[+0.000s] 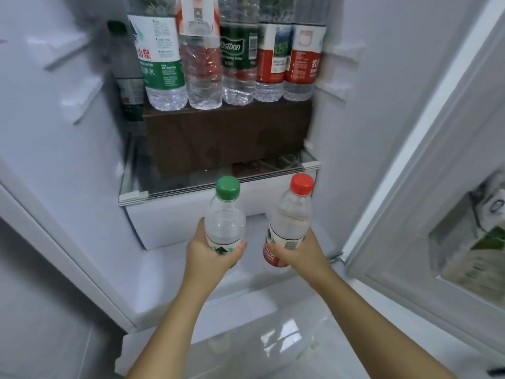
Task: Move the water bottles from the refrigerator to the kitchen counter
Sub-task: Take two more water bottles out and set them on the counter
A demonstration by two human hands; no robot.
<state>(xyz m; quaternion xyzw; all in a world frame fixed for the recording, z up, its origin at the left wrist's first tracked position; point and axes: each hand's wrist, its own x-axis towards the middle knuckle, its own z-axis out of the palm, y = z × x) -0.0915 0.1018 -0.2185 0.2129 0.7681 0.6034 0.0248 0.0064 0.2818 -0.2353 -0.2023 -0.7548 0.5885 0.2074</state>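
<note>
**I am holding two water bottles in front of the open fridge**

My left hand [210,255] is wrapping round the low part of the green-cap bottle [225,220]. My right hand [300,253] is wrapping round the low part of the red-cap bottle [289,222]. Both bottles are standing straight up with their caps on top. They are just beside each other and not touching. I am holding them in the air outside the fridge, lower than the front edge of the glass shelf [218,188].

I am not seeing the kitchen counter anywhere, so I think I will be turning away from the fridge to find it.

More bottles are waiting up ahead of my hands. They are standing tall in a row along the top front edge of the brown box [226,138]. From left to right there is a dark bottle [128,86], a green-label bottle [164,64], a clear bottle [203,64], a dark-green-label bottle [239,58] and two red-label bottles [287,58]. My left hand is nearer the left end and my right hand the right end, but both are full.

The bottles are clear, thin plastic with bumpy rings. The labels look smooth and the caps look hard. I think they may be cold and slippery.

The fridge door [437,187] is standing open on the right.
</note>
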